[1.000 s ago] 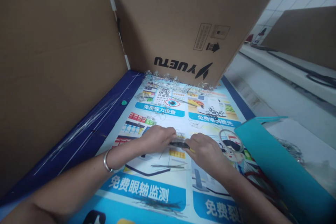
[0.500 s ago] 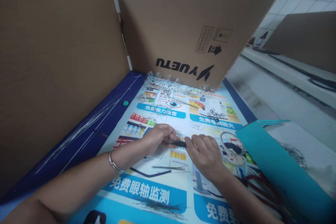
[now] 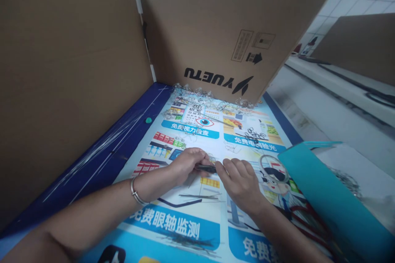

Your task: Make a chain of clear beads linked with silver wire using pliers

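Near the middle of the printed sheet, my left hand [image 3: 189, 165] is closed, its thumb and fingertips pinched together by a small thin wire loop [image 3: 212, 158]. What exactly those fingers hold is too blurred to make out. My right hand [image 3: 239, 181] is wrapped round one end of a slim dark pliers-like tool [image 3: 206, 168]. The tool's other end reaches across to the left fingertips, and its jaws are hidden there. Just below the hands lie several thin dark wires [image 3: 200, 196], with a larger bundle of wires [image 3: 194, 241] closer to me.
Tall cardboard panels [image 3: 216, 20] stand at the back and left. Clear wire-like pieces [image 3: 197, 98] are heaped along the back, with black loops [image 3: 255, 134] in front. Long pale wires [image 3: 101, 144] lie at left. A teal-edged box [image 3: 327, 189] at right holds tangled wire pieces.
Both hands stay at nearly the same spot, pressed close together. The dark tool has shifted slightly to the left and tilted a little between them.
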### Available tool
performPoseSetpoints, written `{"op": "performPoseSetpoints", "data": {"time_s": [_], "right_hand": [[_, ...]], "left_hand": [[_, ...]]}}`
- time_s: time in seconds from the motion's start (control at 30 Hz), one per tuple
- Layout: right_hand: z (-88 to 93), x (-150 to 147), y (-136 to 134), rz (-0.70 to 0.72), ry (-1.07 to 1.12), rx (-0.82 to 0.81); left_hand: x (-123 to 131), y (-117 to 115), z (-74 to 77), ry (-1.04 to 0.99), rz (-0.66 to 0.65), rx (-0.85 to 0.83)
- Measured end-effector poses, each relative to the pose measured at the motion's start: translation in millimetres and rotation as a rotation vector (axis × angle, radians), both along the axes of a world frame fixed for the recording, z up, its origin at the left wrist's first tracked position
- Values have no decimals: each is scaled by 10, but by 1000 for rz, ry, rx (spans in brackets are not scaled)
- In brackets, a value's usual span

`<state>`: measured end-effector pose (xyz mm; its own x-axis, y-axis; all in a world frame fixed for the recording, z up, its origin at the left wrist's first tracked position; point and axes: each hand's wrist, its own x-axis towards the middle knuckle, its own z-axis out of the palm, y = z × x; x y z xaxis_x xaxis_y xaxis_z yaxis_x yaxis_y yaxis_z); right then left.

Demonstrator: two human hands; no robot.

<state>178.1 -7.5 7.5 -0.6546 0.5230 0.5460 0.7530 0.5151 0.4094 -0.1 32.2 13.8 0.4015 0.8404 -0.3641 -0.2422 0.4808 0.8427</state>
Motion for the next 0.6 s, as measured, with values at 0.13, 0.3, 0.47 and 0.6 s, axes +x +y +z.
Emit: {"op": "performPoseSetpoints", "data": {"time_s": [0.13,0.3,0.47,0.6], "right_hand": [[21,-9,7,20,17,-1],[38,-30,20,59,54,24],[14,-18,26,59,37,9],[19,-13,23,57,34,-4]], "left_hand": [[3,3,-13,4,-3,-13],[11,1,-25,-16,-4,-17],[11,-7,-33,-24,-5,-25],[4,-3,-43,-38,-17,-32]]}}
